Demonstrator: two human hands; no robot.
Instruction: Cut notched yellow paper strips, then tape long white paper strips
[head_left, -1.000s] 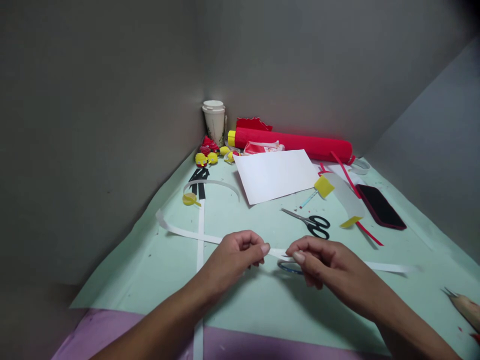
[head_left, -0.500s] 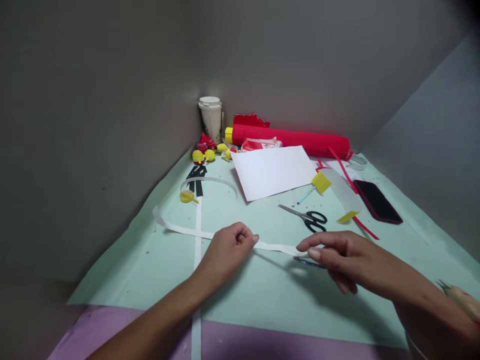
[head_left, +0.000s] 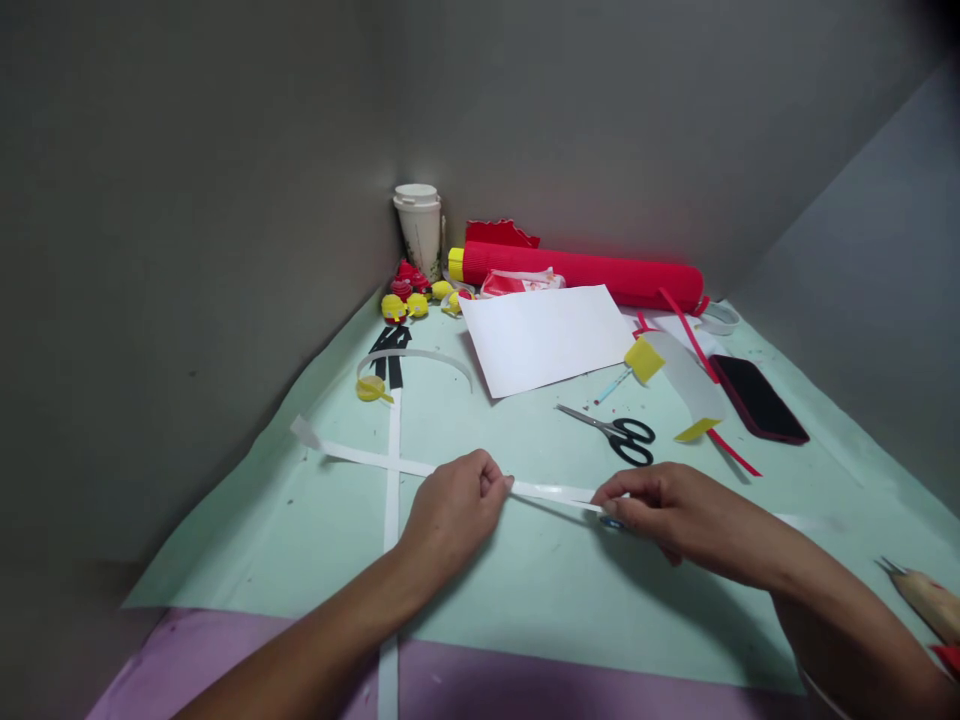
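A long white paper strip (head_left: pixel 551 491) runs crosswise above the table, its curled left end (head_left: pixel 304 432) lifting off the sheet. My left hand (head_left: pixel 459 500) pinches it between thumb and forefinger. Farther right along the strip, my right hand (head_left: pixel 664 515) is closed on it with thumb and fingertips. Between the hands, the strip looks twisted or doubled into two narrow bands. Below my right fingertips shows a small dark-blue patterned end (head_left: pixel 611 522) of something mostly hidden by the hand. Another white strip (head_left: pixel 393 500) lies lengthwise under the first, left of my left hand.
Black-handled scissors (head_left: pixel 626 438) lie beyond my right hand, with a phone (head_left: pixel 761 398) to their right. A white sheet (head_left: pixel 551 340), red roll (head_left: pixel 592 277) and lidded cup (head_left: pixel 418 230) stand farther back. Black strips (head_left: pixel 391 350) lie left. A wooden-handled pointed tool (head_left: pixel 919 595) is near right.
My right fingers have closed on the white strip, which now looks twisted and tauter between my hands. The blue object beneath the fingers is more hidden. My left hand keeps its pinch.
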